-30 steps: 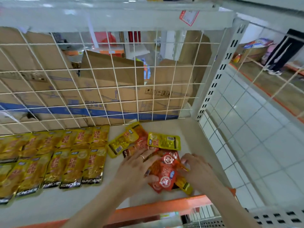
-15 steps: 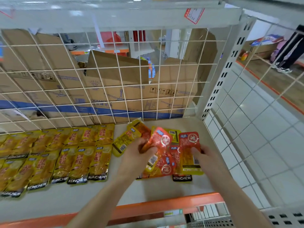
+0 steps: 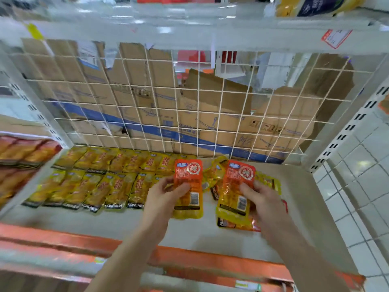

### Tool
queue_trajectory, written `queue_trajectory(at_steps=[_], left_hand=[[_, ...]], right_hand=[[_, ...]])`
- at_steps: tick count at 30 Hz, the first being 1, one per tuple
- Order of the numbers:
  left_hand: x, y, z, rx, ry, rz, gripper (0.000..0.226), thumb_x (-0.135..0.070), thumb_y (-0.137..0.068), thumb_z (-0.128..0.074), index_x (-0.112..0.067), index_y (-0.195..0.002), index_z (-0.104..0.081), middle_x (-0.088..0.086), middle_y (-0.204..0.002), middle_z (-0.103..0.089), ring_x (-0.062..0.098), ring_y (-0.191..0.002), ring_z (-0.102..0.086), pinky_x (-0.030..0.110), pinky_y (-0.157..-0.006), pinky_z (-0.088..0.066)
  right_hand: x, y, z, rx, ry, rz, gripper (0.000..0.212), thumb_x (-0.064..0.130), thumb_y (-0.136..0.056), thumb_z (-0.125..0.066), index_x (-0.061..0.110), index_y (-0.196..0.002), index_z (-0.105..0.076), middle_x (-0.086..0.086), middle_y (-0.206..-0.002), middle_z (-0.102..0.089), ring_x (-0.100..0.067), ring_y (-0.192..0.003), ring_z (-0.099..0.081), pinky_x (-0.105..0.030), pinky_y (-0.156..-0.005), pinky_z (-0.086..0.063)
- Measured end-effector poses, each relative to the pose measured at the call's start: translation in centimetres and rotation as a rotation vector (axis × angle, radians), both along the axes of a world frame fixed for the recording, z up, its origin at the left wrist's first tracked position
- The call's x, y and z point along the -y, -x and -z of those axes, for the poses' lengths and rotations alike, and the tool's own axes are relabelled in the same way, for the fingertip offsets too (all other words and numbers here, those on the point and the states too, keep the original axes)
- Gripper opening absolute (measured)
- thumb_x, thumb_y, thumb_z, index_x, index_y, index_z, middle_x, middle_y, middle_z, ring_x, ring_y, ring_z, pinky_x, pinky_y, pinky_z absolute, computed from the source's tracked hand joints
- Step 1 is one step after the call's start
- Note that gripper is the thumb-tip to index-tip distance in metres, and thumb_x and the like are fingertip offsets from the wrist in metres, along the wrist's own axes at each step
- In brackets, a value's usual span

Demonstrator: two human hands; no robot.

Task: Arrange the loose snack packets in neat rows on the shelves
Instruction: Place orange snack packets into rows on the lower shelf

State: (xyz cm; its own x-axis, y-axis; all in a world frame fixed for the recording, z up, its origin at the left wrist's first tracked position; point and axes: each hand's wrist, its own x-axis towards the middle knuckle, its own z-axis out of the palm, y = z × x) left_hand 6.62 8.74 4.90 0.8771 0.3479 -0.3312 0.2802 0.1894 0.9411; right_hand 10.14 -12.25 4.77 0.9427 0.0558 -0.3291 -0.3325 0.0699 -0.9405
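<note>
Left grip (image 3: 166, 199) holds one orange-topped packet (image 3: 188, 180) upright, thumb on its front, fingers behind, lifted above the shelf (image 3: 299, 199). Right grip (image 3: 262, 200) holds a second orange-topped packet (image 3: 236, 186) the same way, thumb across the front; can't tell if more packets are stacked behind it. The two packets are side by side, apart, print facing the camera.

A loose pile (image 3: 216, 171) of yellow packets lies on the shelf between and behind the two held ones, with more under the right grip near the front (image 3: 235, 225).

Two neat rows of yellow packets (image 3: 105, 182) fill the left part of the shelf, from the wire grid (image 3: 210, 114) at the back towards the orange front edge (image 3: 210, 261). Cardboard boxes (image 3: 231, 98) stand behind the grid. The neighbouring shelf on the left carries orange packets (image 3: 23, 151), blurred. Tiled floor (image 3: 357, 186) at right.
</note>
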Motion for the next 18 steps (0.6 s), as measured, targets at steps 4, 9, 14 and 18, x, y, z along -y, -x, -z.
queue_trajectory(at_steps=[4,9,14,18], left_hand=[[-5.5,2.7,-1.0,0.059,0.037,-0.049,0.018,-0.007,-0.082,-0.077,-0.008,-0.098,-0.068,0.012,-0.094,-0.075,0.039,-0.093,-0.071,0.064,-0.092,-0.052],[-13.3,8.0,-2.4,0.13,0.049,-0.058,0.033,-0.011,-0.062,-0.088,-0.012,-0.087,-0.067,0.01,-0.084,-0.073,0.029,-0.078,-0.07,0.06,-0.089,-0.055],[-20.5,13.2,-2.6,0.148,0.05,-0.135,0.022,0.001,-0.082,-0.072,-0.001,-0.102,-0.063,0.02,-0.092,-0.07,0.031,-0.078,-0.07,0.049,-0.079,-0.058],[-25.5,16.5,-2.9,0.139,0.025,-0.176,0.033,-0.009,-0.072,-0.082,-0.006,-0.101,-0.066,0.023,-0.1,-0.073,0.042,-0.09,-0.071,0.058,-0.086,-0.057]], right_hand=[[-6.3,2.4,-1.8,0.051,-0.077,-0.048,0.029,0.015,-0.099,-0.054,0.025,-0.089,-0.079,-0.005,-0.098,-0.077,-0.031,-0.102,-0.069,-0.06,-0.101,-0.047],[-15.4,6.1,-2.6,0.051,-0.135,-0.134,0.03,0.018,-0.1,-0.052,0.028,-0.092,-0.079,-0.007,-0.102,-0.076,-0.032,-0.104,-0.068,-0.061,-0.103,-0.044],[-23.6,9.8,-3.3,0.065,-0.146,-0.199,0.025,0.014,-0.1,-0.054,0.014,-0.09,-0.077,-0.015,-0.098,-0.075,-0.031,-0.089,-0.071,-0.058,-0.089,-0.054],[-28.9,12.9,-3.2,0.088,-0.15,-0.273,0.023,0.017,-0.1,-0.054,0.015,-0.097,-0.076,-0.017,-0.101,-0.075,-0.042,-0.1,-0.069,-0.067,-0.089,-0.05]])
